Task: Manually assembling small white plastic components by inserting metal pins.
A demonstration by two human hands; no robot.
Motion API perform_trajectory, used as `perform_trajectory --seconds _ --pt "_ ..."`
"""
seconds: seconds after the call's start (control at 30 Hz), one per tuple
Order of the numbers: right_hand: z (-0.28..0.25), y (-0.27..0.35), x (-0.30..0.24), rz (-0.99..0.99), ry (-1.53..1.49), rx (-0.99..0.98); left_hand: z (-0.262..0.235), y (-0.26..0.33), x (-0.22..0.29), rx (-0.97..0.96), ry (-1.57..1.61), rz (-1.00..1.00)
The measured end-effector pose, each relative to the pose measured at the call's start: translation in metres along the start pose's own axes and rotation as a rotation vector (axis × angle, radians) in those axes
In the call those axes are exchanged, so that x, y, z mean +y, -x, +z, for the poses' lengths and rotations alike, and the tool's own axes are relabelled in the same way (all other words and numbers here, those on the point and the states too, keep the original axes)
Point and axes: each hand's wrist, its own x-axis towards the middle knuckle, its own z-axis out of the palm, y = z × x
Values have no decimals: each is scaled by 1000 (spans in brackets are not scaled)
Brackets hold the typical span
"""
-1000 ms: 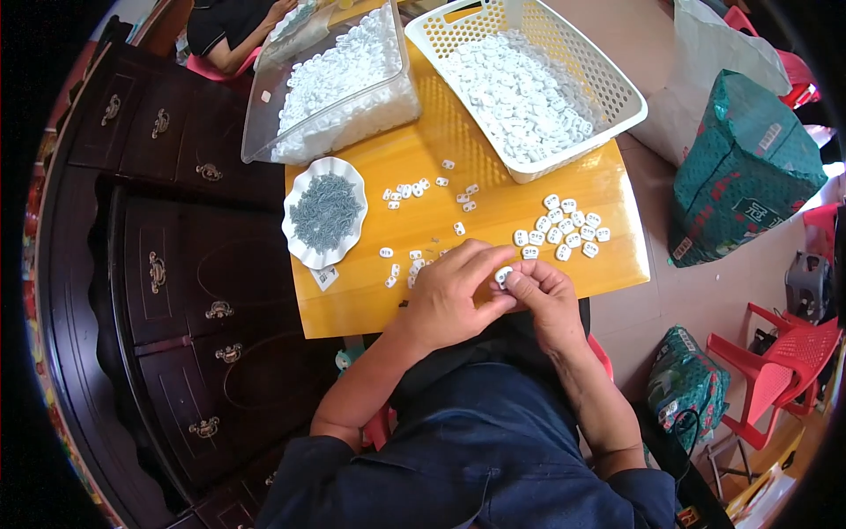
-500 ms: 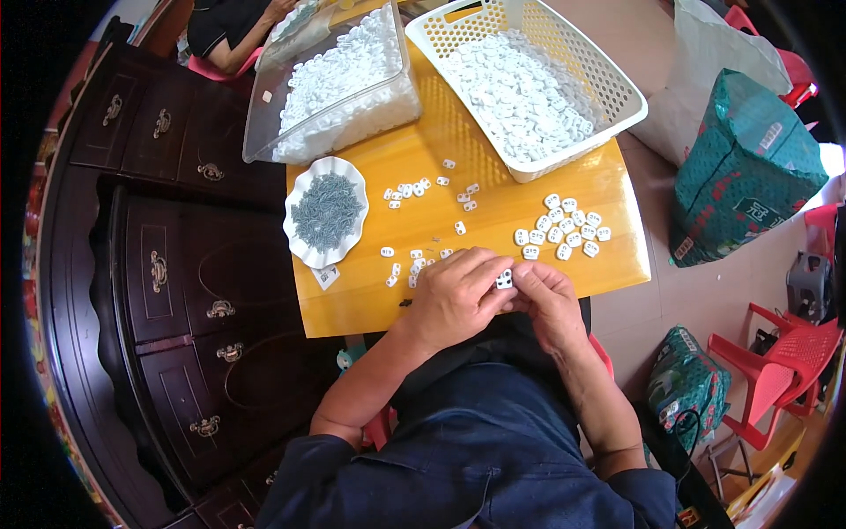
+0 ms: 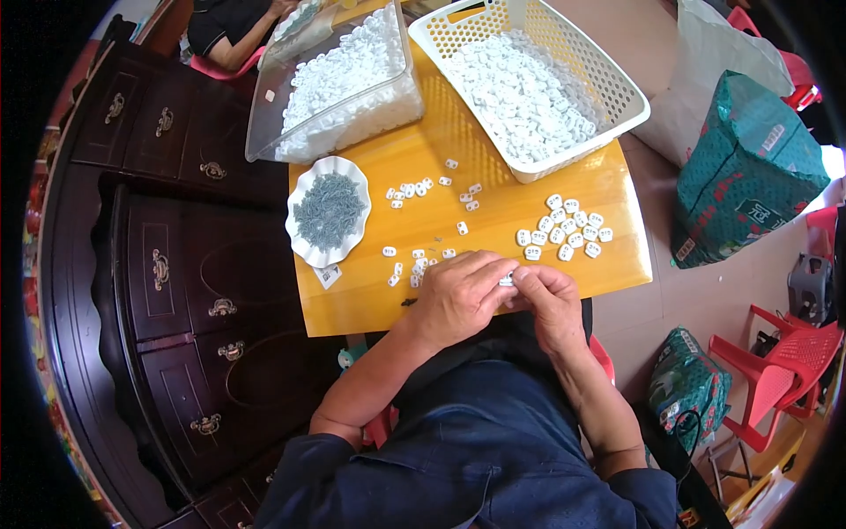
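At the worktop's [image 3: 352, 304] near edge, the left hand [image 3: 463, 293] and right hand [image 3: 552, 302] pinch 1 partly hidden white piece [image 3: 507, 279] between their fingertips, apparently unfinished. Grouped pieces [image 3: 557, 235] toward the right edge look done; scattered pieces [image 3: 410, 190] nearer the left edge seem left to do.

One held piece [image 3: 506, 279], one basket [image 3: 577, 63]

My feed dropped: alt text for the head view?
Left hand and right hand hold a small white piece at a yellow table's near edge. Beyond lie loose white pieces, a dish of grey bits, a clear bin and white basket.
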Motion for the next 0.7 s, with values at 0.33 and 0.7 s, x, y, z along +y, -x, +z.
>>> perform_trajectory --seconds 0.33,0.7 --pt "1 2 -2 -96 122 45 10 4 -8 29 83 -19" --pt "-17 -5 -39 -476 1156 269 -38 29 -50 159 -108 -249"
